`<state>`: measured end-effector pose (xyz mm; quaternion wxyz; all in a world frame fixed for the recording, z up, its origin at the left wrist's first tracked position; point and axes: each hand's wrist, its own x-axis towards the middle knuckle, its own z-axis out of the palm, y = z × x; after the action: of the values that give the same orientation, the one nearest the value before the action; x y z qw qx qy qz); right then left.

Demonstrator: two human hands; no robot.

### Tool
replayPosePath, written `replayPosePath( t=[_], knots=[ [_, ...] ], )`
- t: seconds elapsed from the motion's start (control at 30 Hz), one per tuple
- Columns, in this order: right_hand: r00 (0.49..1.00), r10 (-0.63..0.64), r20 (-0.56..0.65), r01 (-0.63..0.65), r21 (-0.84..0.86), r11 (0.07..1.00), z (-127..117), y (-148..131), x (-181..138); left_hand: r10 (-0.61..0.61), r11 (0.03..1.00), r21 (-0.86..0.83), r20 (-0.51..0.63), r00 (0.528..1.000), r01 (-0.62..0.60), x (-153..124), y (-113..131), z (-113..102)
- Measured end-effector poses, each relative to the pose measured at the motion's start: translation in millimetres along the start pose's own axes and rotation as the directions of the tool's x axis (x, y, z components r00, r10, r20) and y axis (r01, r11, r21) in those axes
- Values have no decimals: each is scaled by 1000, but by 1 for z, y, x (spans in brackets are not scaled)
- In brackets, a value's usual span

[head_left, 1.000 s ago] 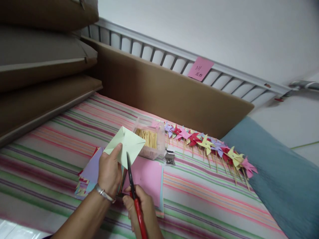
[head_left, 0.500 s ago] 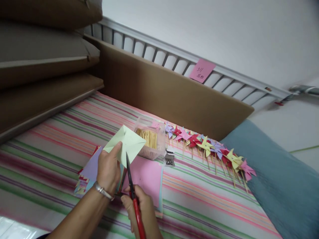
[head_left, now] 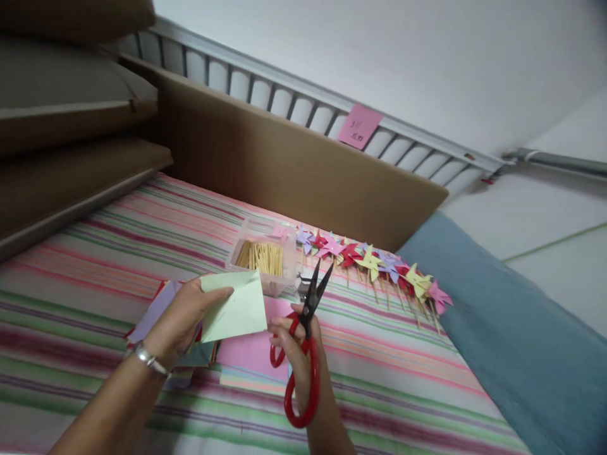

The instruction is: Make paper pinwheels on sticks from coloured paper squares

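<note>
My left hand (head_left: 187, 313) pinches a pale green square of paper (head_left: 237, 309) at its left edge, thumb on top. In my right hand (head_left: 301, 354) is a pair of scissors (head_left: 310, 303) with red handles; the dark blades are spread and point up and away, apart from the paper. Beneath the green square lies a stack of pink paper (head_left: 253, 354). Purple paper (head_left: 154, 309) and other coloured sheets lie partly under my left hand. Beyond the paper, a clear plastic box (head_left: 289, 272) holds many thin wooden sticks (head_left: 265, 258).
A row of paper pinwheels (head_left: 370, 262) on sticks runs along the back right of the striped cloth (head_left: 403, 354). A small box (head_left: 303, 285) sits partly behind the scissors. Cardboard (head_left: 284, 170) stands at the back before a radiator (head_left: 237, 82). Brown stacked boxes (head_left: 71, 183) rise at left.
The scissors have come away from the green paper, turned and opened. The green paper has rotated in my left hand. The view has shifted slightly, moving the background left.
</note>
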<state>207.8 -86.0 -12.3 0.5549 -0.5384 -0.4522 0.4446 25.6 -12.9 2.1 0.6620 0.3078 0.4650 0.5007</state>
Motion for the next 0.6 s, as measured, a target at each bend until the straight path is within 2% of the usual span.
replayPosePath(
  t=[0.1, 0.2, 0.3, 0.43, 0.6],
  knots=[
    [1000, -8, 27, 6, 104, 995, -5, 6, 4, -97, 993, 84, 134, 986, 86, -3, -10, 11],
    [1000, 14, 20, -16, 116, 993, -4, 8, 3, -131, 990, 83, 221, 967, 115, -7, -16, 24],
    [998, 16, -57, -8, 133, 991, -3, 3, 3, -152, 988, -5, 242, 958, 157, -9, -19, 34],
    [978, -68, -199, 104, 178, 979, -4, 3, 7, -166, 966, -165, 191, 967, 198, -14, -28, 43],
    [967, -48, -249, 97, 186, 978, -1, 10, 8, -192, 960, -155, 247, 950, 235, -23, -44, 54]
  ],
)
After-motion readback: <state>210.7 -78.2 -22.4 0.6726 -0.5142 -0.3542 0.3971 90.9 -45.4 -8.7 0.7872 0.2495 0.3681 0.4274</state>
